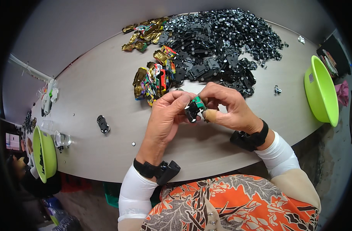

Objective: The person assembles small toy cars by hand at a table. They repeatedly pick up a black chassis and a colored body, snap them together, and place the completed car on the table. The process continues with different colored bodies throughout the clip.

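Above the near part of the table I hold a small toy car [193, 110], green on top with a black underside, between both hands. The fingers and thumb of my left hand [166, 115] pinch it from the left. From the right, my right hand [228, 107] grips it with bent fingers and a thumb wrapped in a tan covering; some of the fingertips are hidden. Just beyond my hands lie a heap of colourful toy car bodies [154, 81] and a heap of black car bases [206, 69]. A pile of small wheels on axles [241, 30] spreads behind them.
A black toy car piece [103, 124] and a loose wheel [133, 144] lie left of my hands, a wheel pair [277, 90] right. Lime green basins stand at the right [316, 92] and left [49, 158] edges, with a clear cup [63, 139] by the left one. Another person [20, 165] sits far left.
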Available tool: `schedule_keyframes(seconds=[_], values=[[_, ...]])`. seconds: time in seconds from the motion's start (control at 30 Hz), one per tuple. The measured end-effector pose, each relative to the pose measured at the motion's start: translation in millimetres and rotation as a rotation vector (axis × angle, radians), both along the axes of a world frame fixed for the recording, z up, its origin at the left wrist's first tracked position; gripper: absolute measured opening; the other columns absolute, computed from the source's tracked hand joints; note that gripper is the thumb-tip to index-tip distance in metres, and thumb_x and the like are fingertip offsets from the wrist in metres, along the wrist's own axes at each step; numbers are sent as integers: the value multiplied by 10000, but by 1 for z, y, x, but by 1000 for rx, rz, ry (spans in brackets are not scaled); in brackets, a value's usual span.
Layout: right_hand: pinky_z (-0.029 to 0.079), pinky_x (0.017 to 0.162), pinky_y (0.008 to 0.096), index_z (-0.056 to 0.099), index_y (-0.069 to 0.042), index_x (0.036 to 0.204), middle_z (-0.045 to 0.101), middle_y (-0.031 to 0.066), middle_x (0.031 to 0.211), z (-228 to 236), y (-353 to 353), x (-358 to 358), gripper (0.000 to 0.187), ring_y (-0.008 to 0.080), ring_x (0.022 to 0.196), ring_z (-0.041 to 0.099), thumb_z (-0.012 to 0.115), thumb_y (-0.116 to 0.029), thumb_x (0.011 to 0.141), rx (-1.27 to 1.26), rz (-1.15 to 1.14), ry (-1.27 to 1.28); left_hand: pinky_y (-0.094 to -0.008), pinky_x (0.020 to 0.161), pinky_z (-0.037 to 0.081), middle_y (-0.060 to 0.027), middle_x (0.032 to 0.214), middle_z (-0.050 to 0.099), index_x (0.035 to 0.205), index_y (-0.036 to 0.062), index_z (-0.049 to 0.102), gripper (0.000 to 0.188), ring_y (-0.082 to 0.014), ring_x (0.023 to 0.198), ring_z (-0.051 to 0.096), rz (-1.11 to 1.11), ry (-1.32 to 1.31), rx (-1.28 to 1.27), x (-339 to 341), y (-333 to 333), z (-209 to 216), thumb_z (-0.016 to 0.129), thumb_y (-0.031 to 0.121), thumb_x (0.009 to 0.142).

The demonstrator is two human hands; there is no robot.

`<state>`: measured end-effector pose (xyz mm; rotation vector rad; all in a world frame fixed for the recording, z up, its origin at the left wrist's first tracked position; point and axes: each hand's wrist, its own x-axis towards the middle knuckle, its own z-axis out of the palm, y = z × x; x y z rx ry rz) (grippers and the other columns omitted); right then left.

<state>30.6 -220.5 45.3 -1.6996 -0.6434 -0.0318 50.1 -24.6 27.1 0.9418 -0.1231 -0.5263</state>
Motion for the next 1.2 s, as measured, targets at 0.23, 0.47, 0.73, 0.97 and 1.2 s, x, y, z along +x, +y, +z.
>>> schedule_keyframes(seconds=[0.23,0.47,0.73,0.97,1.2], values=[[492,594,218,537,11,1053,573,17,835,-6,1,3,218,59,701,562,577,-10,840,267,-46,343,-260,776,549,-143,1312,468,1250,-5,524,539,-156,888,626,93,-549,370,-15,-12,8,626,-118,733],[425,472,197,521,-40,1079,577,23,840,-5,-5,3,276,58,642,543,596,-131,830,422,-17,638,-260,660,549,-77,961,655,1083,-22,609,271,-128,794,640,77,-229,272,-3,-4,7,645,66,829],[422,467,228,539,-43,1050,567,23,613,3,7,-3,191,89,526,531,577,-105,874,26,-256,353,-348,717,583,-94,983,642,1052,-24,586,254,-165,876,637,-85,95,-54,0,2,-1,596,151,868],[487,699,285,567,-7,1059,457,172,1198,4,3,-5,523,248,910,577,424,175,590,-311,-85,-387,-362,755,575,-165,993,641,1059,-58,564,302,-252,878,658,-66,208,-118,-1,-1,1,560,186,880],[447,551,240,558,0,984,573,95,952,-3,-10,1,294,152,688,562,502,133,727,-299,-205,-272,-391,772,561,-169,1030,630,1041,-56,576,304,-273,916,646,67,67,31,11,11,-9,573,197,871]])
